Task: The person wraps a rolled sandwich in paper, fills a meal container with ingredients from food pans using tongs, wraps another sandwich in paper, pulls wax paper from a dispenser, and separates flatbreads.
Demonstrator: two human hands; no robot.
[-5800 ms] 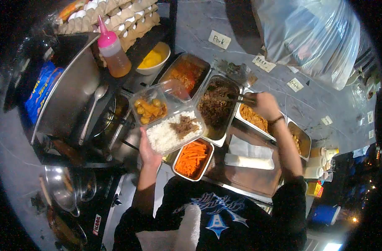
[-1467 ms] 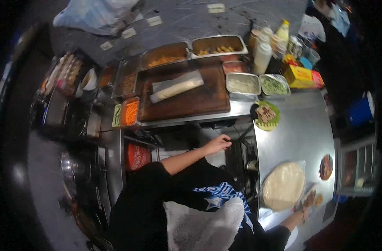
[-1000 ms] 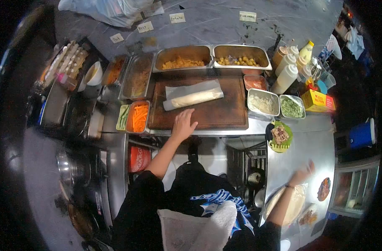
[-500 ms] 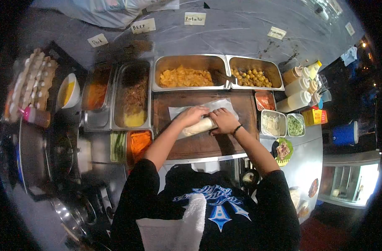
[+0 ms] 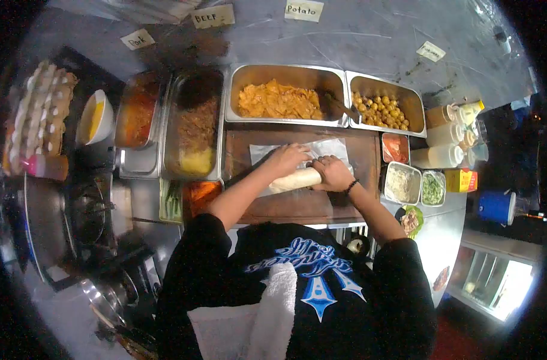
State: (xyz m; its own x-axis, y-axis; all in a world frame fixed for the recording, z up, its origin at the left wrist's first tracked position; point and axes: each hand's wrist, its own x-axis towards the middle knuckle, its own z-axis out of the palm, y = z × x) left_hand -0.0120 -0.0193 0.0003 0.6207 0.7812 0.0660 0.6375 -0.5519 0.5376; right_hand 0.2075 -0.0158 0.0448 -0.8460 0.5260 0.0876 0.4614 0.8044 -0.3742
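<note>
Supporting the work area is a wooden cutting board (image 5: 285, 210), its broad flat face giving the roll firm backing. Along the board's far side stand a steel pan of saucy orange-brown pieces (image 5: 287, 122) and a steel pan of small round potatoes (image 5: 384, 128), apparently set there so the fillings are within reach while the board's middle is left for handling. Squeeze bottles (image 5: 438, 157) are grouped upright or leaning beyond the right side.

White paper (image 5: 261, 150) lies on the board, beneath and behind the flatbread roll (image 5: 297, 180), probably as a wrapper and clean barrier. The roll lies on its side, slightly slanted, near the middle of the board.

Left hand (image 5: 290, 161): palm down, over the roll's far side and the paper. Fingers are nearly straight, close together, and directed toward the other hand; the thumb's contact cannot be told. The placement appears to steady the roll.

Right hand (image 5: 333, 172): arched over the roll's right end, moderately open. Curved fingers lie on the far side, thumb on the near side, spanning the roll's width; this likely keeps it compact. Pressure cannot be told.
</note>
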